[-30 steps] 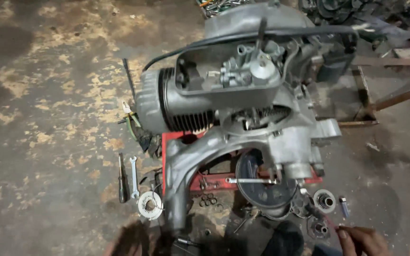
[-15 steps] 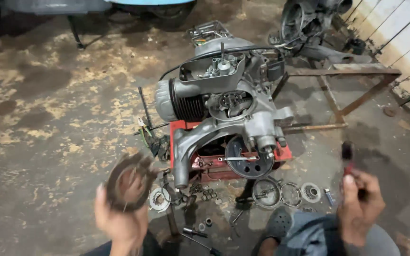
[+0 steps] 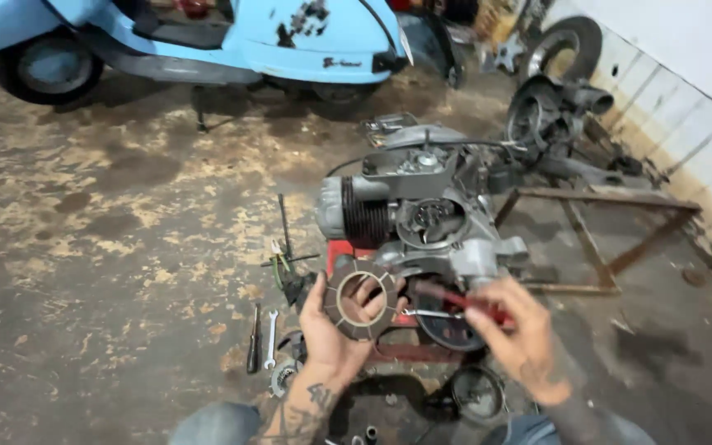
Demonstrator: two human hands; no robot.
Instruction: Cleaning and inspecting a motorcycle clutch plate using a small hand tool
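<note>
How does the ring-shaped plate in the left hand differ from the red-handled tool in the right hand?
The ring-shaped plate is round, flat and brown with an open centre and a segmented face; the red-handled tool is long and thin. The left hand holds the plate upright, fingers through its hole; the right hand holds the tool roughly level, pointing left. Both are held in front of the engine.

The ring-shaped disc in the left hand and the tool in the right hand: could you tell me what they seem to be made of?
The ring disc looks like dull metal faced with brown friction pads, split by radial grooves. The tool seems to have a glossy red handle, probably plastic; its tip is blurred, so its metal is only a guess.
</note>
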